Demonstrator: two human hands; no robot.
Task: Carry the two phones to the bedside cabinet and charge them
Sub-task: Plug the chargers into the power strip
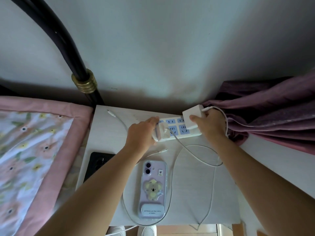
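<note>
Right hand (210, 124) grips a white charger block (192, 115) between thumb and fingers, holding it tilted over the right end of the power strip (177, 130), with its lower edge at the strip's blue sockets; whether the block is seated cannot be told. A white cable (225, 123) leaves the block's far end and loops round the right hand's outer side. Left hand (142, 133) lies flat and closed over the left end of the power strip, pressing it to the white surface (192, 193). A small white plug (164, 129) sits in the strip just right of the left hand, its cable running toward the camera.

2 phones lie nearer the camera than the power strip, both apart from the hands. A lilac phone (152, 189) with a koala sticker lies face down between the 2 forearms, ringed by loops of white cable. A black phone (97, 163) lies left of the strip's near side, partly under the left forearm, at the surface's left edge. A loose connector (164, 150) lies between the strip and the lilac phone. Left of the strip is a bed with a pink floral quilt (34, 150); right of it, purple curtain fabric (269, 113).
</note>
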